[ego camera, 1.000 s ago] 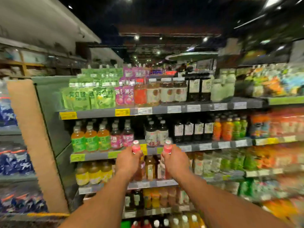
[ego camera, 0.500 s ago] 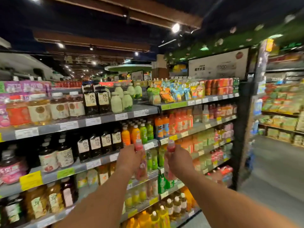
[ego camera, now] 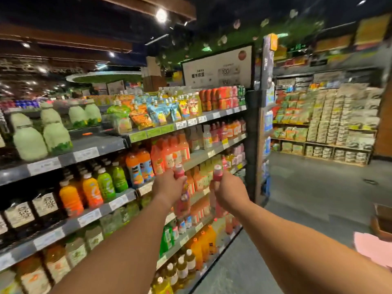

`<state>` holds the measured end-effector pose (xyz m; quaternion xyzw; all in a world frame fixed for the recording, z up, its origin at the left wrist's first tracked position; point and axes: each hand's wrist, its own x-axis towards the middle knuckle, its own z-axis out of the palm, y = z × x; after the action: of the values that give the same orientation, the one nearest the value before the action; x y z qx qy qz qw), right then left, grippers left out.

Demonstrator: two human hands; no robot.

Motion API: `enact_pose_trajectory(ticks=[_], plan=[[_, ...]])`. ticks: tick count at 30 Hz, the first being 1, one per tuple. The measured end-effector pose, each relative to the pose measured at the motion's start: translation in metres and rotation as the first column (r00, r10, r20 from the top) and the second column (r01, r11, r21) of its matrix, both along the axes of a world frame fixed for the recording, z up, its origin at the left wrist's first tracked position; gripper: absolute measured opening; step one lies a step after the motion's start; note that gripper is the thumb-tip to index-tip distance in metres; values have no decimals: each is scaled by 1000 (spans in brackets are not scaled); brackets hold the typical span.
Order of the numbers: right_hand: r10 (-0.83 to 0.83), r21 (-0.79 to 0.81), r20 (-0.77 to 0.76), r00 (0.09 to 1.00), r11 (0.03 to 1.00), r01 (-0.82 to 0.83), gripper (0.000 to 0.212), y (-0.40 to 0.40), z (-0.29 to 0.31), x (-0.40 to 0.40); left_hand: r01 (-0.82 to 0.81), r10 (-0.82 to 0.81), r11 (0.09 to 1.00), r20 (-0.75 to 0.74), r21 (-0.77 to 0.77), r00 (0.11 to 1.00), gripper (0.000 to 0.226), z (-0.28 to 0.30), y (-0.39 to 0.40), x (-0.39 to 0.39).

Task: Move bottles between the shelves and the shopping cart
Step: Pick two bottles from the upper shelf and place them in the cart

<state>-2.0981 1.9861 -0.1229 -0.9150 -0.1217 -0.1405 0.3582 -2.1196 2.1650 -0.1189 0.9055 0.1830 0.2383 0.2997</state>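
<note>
Two pink bottles are held upright at chest height, one in each fist. The left hand (ego camera: 169, 186) is wrapped round the neck of the left bottle (ego camera: 182, 194), whose pink cap stands clear above the knuckles and whose body hangs below the fist. The right hand (ego camera: 228, 193) is closed the same way round the right bottle (ego camera: 217, 177); only its cap and shoulder are seen, the rest being hidden behind the hand.

Over the last second the view has been swung to the right. The dark tea bottles and green pouches that were faced squarely then are now pushed to the left edge, and the end post (ego camera: 253, 145) of the shelves (ego camera: 212, 152) and the open aisle floor (ego camera: 307, 198) beyond it are brought into sight. The grips and the spacing of the two bottles are kept as they were, and the arms are held out at the same reach.

This is read as a turn away from the shelf with both bottles in hand, so the carry towards the cart seems to be under way. No cart is seen in the view, so its place cannot be told. Neither bottle is touching any shelf edge.
</note>
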Motion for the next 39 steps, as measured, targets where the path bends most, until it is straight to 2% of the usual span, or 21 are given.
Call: enact_pose_trajectory(ticks=[8, 18, 32, 36, 39], plan=[[-60, 47, -30, 998, 997, 61, 8, -68, -5, 141, 90, -90, 995, -3, 40, 996, 27, 1, -68, 147], [66, -15, -48, 997, 998, -67, 27, -127, -13, 358, -31, 29, 998, -40, -53, 999, 30, -17, -135, 339], [147, -67, -68, 987, 986, -152, 29, -96, -52, 630, -64, 62, 996, -39, -55, 997, 26, -41, -117, 608], [152, -30, -40, 988, 988, -153, 30, -85, -47, 705, -96, 96, 995, 0, -38, 995, 25, -33, -104, 678], [162, 68, 6, 987, 984, -162, 31, -69, -35, 747, -135, 138, 990, 69, -49, 988, 25, -24, -93, 712]])
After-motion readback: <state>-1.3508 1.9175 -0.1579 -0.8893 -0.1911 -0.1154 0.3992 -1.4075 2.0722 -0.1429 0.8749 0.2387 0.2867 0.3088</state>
